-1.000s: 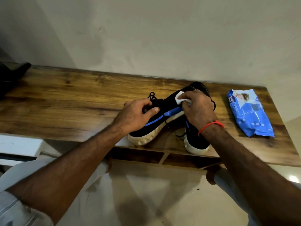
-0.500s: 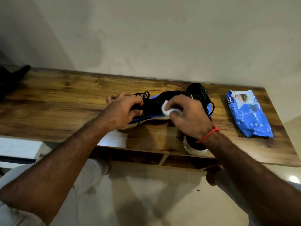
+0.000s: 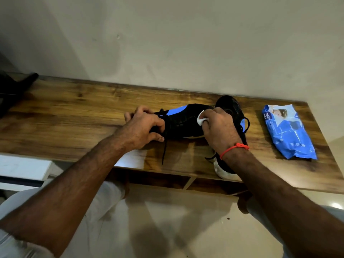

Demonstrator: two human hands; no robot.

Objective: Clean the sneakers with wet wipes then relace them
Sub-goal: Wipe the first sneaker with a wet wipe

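Item: sneaker in hand (image 3: pixel 183 121), black with blue panel, lying on its side near the middle of the wooden tabletop (image 3: pixel 74 116), toe toward the right edge. Since a second earlier it had been rolled from a tilted, sole-forward pose onto its side, so a fresh flank of the upper faced the wipe.

Left hand (image 3: pixel 143 127): curled round the heel end, gripping it steady; a loose lace (image 3: pixel 164 149) hung toward the front edge.

Right hand (image 3: pixel 219 129): pinching a white wet wipe (image 3: pixel 202 119) against the upper; it had shifted from the sole line onto the fabric.

Second sneaker (image 3: pixel 232 112): behind the right wrist, reaching the front edge.

Wipes pack (image 3: pixel 288 131): near the right edge, untouched.

Judgement: cleaning was mid-course; relacing had not begun.
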